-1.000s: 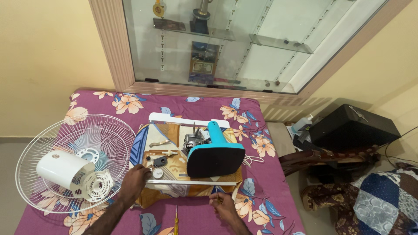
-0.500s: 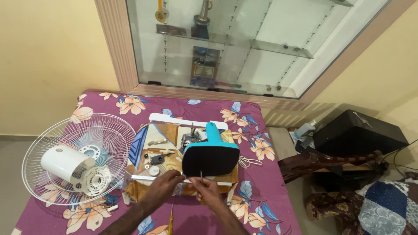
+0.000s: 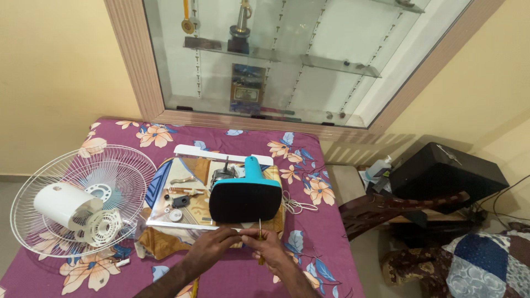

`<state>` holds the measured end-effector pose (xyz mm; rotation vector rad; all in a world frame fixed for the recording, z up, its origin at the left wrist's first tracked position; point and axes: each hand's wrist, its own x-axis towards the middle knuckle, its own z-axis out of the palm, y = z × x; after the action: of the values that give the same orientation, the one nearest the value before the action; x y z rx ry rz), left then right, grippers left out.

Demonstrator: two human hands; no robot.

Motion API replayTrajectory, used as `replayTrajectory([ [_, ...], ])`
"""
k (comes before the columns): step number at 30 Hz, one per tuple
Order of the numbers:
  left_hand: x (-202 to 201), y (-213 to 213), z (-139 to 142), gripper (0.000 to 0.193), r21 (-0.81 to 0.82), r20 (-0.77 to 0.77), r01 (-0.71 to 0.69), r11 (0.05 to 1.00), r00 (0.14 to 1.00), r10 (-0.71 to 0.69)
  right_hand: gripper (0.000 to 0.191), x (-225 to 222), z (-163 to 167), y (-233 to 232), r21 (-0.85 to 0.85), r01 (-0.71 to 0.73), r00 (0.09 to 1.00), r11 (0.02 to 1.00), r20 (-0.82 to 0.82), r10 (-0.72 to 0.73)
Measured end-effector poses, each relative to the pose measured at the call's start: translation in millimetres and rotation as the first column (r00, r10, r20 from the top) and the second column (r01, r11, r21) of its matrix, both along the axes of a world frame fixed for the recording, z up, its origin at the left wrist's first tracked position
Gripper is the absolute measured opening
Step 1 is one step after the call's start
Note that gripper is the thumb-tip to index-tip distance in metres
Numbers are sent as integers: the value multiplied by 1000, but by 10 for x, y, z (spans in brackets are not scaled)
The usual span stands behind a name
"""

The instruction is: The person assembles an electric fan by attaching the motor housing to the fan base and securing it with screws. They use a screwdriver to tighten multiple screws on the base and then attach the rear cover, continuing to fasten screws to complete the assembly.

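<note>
Both hands meet low in the middle of the view, above the purple floral cloth (image 3: pixel 326 221) that covers the desk. The left hand (image 3: pixel 212 247) has its fingers curled and drawn together toward the right hand (image 3: pixel 264 243), fingertips touching or nearly so; whether it pinches anything cannot be told. The right hand is closed around a thin yellow-handled screwdriver (image 3: pixel 260 243), whose slim metal shaft points upward, its tip just below the dark screen-like face of a teal plastic fan base (image 3: pixel 244 194). That base stands on a mirrored tray with a white frame (image 3: pixel 187 190), just beyond the hands, with a small grey motor (image 3: pixel 222 174) behind it and small screws, washers and a black part scattered on the tray to its left. A white wire fan guard (image 3: pixel 77 190) with a white cylindrical motor housing (image 3: pixel 59 203) lies at the left edge of the cloth. A white cord (image 3: pixel 295 203) coils right of the tray.
</note>
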<state>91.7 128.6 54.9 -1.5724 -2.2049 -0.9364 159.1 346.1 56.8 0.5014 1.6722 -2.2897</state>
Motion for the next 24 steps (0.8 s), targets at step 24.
replayTrajectory([
  [24,-315,-226,300,21,65,-43,-57,996,997,60,24,-556,588,-180,617,-275,930,737,-22,366],
])
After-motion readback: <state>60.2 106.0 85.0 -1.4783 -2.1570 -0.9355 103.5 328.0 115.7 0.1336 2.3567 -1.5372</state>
